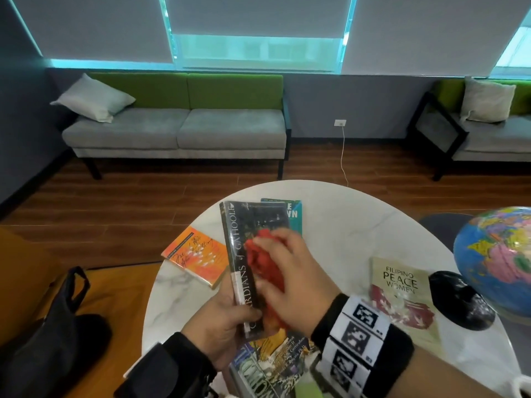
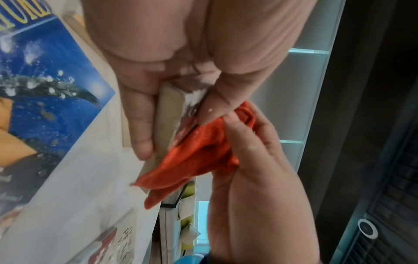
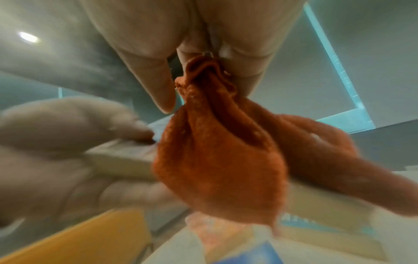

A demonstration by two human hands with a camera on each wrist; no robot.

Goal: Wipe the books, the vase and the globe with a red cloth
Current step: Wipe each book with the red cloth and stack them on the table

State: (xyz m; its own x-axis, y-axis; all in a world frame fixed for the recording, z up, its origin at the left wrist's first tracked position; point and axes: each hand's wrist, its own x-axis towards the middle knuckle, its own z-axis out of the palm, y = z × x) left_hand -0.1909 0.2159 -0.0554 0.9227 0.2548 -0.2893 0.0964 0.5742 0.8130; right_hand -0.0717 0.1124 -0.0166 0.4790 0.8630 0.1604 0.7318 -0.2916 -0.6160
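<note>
head view: left hand [image 1: 221, 323] fingers grip black book [image 1: 250, 254]; right hand [image 1: 290, 280] fingers press bunched red cloth [image 1: 258, 254] onto cover.

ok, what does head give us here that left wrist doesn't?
Head only: the globe, orange book, teal book, sofa, and the held black book's cover title.
Left wrist only: that book's page edge, with left fingers curled behind it.
Both: left hand gripping the book, right hand pressing the red cloth on it, the Peace Women book, the table.
</note>
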